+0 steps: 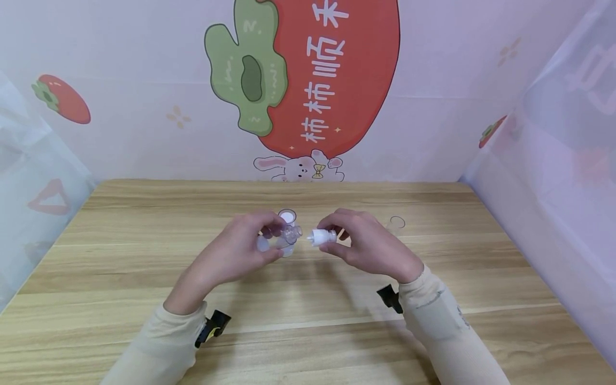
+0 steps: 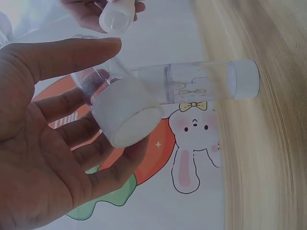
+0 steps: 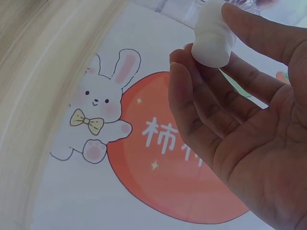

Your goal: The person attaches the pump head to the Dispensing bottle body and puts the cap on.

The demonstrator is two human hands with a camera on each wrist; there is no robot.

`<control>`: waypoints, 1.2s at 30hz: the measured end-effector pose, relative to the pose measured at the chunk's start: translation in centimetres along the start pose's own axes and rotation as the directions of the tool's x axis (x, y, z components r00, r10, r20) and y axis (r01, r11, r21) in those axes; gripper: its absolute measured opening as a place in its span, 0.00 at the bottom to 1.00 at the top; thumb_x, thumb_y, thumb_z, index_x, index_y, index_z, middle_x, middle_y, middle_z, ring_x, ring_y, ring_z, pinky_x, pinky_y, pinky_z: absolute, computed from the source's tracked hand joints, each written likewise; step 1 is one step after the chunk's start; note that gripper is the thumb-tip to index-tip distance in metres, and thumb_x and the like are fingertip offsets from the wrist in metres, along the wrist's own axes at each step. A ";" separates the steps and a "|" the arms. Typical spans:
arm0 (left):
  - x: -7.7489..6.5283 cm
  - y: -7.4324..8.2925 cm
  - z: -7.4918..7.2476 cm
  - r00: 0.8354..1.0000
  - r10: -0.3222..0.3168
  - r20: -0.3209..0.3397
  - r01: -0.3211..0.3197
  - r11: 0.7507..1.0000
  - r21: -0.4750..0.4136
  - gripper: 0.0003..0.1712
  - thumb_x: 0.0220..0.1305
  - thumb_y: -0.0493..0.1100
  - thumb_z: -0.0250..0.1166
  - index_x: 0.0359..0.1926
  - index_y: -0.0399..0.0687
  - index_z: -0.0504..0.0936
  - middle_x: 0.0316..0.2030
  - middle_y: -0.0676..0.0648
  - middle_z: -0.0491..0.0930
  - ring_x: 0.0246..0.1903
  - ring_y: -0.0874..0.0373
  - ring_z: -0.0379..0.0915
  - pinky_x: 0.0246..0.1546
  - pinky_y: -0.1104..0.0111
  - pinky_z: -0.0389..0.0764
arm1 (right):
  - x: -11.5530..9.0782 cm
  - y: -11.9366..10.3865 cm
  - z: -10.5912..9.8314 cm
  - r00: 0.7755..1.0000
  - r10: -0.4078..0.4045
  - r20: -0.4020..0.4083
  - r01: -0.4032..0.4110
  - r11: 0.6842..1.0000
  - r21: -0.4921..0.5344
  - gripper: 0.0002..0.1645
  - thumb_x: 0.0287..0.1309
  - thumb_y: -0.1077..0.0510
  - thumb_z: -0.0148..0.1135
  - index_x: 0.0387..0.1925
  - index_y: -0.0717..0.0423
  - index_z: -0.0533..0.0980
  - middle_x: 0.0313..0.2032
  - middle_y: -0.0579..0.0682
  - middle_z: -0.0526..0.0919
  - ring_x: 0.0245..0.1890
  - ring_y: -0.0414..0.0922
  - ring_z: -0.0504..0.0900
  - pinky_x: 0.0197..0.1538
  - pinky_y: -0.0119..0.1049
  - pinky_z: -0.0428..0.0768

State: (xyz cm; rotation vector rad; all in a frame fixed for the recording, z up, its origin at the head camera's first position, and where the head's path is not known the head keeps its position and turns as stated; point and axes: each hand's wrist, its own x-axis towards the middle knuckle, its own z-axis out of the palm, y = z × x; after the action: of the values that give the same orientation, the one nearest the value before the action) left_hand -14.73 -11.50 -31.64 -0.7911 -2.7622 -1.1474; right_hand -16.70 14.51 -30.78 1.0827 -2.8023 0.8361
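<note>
In the head view my left hand [image 1: 240,240] holds a small clear bottle [image 1: 292,233] on its side, its open neck towards the right. Seen from the left wrist, the thumb and curled fingers grip that bottle, and its white base [image 2: 127,115] points at the camera. My right hand [image 1: 368,243] pinches a white pump head [image 1: 321,237] between thumb and fingers; the pump's narrow tip faces the bottle's neck across a short gap. Its smooth white body [image 3: 211,40] shows in the right wrist view. The fingers hide part of both pieces.
Just behind the left hand a clear cylinder with a white base [image 2: 247,79] stands upright on the wooden table [image 1: 308,331]. A faint transparent cap [image 1: 397,223] is on the table beyond the right hand. A printed cloth [image 1: 144,139] rises behind the table.
</note>
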 end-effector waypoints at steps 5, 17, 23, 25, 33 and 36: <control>0.0 0.2 0.2 1.000 -0.020 0.009 0.020 1.000 0.023 0.19 0.54 0.32 0.76 0.48 0.39 0.84 0.42 0.45 0.84 0.41 0.50 0.78 0.46 0.55 0.81 | -0.1 0.0 -0.1 1.000 -0.014 -0.009 0.014 1.000 0.003 0.16 0.55 0.60 0.77 0.46 0.53 0.83 0.38 0.39 0.82 0.37 0.36 0.80 0.41 0.33 0.81; 0.0 0.3 0.6 0.999 -0.030 0.012 0.029 0.997 0.068 0.19 0.54 0.33 0.76 0.49 0.39 0.85 0.42 0.44 0.83 0.40 0.52 0.76 0.43 0.57 0.81 | -0.1 0.2 -0.3 1.000 -0.020 -0.022 0.021 1.000 0.022 0.16 0.55 0.61 0.76 0.46 0.54 0.82 0.39 0.40 0.82 0.37 0.37 0.81 0.43 0.33 0.82; 0.0 0.3 0.7 1.000 -0.008 -0.015 0.010 0.995 0.101 0.19 0.53 0.33 0.77 0.48 0.41 0.85 0.41 0.46 0.82 0.40 0.52 0.75 0.43 0.57 0.79 | -0.2 0.1 -0.5 0.998 -0.031 -0.053 0.033 0.999 0.042 0.17 0.55 0.62 0.77 0.46 0.54 0.82 0.39 0.40 0.82 0.37 0.38 0.81 0.44 0.34 0.83; 0.0 0.3 0.7 1.000 -0.004 -0.023 0.006 0.994 0.113 0.19 0.53 0.33 0.77 0.48 0.42 0.85 0.41 0.47 0.82 0.40 0.52 0.75 0.42 0.57 0.79 | -0.2 0.1 -0.5 0.997 -0.038 -0.064 0.041 0.998 0.045 0.17 0.55 0.62 0.76 0.46 0.54 0.82 0.39 0.40 0.82 0.37 0.39 0.81 0.44 0.33 0.82; -0.1 0.6 0.6 0.999 -0.007 -0.040 0.013 0.989 0.145 0.20 0.53 0.33 0.77 0.49 0.43 0.85 0.43 0.46 0.82 0.41 0.52 0.75 0.43 0.55 0.78 | -0.1 0.2 -0.5 0.995 -0.052 -0.084 0.058 0.996 0.071 0.17 0.55 0.63 0.76 0.47 0.55 0.82 0.40 0.40 0.82 0.38 0.38 0.81 0.44 0.32 0.82; -0.2 0.6 0.6 0.999 -0.002 -0.043 0.008 0.989 0.149 0.20 0.53 0.33 0.76 0.48 0.43 0.85 0.42 0.46 0.82 0.41 0.52 0.75 0.43 0.55 0.78 | -0.1 0.2 -0.5 0.994 -0.056 -0.090 0.063 0.995 0.079 0.18 0.55 0.64 0.76 0.47 0.55 0.82 0.40 0.41 0.82 0.38 0.38 0.81 0.44 0.32 0.82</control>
State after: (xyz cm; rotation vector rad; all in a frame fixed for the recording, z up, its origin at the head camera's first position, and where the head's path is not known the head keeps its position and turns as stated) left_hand -14.20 -10.85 -31.68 -0.7346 -2.7762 -0.9330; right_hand -16.80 14.91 -30.48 1.1063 -2.6725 0.9745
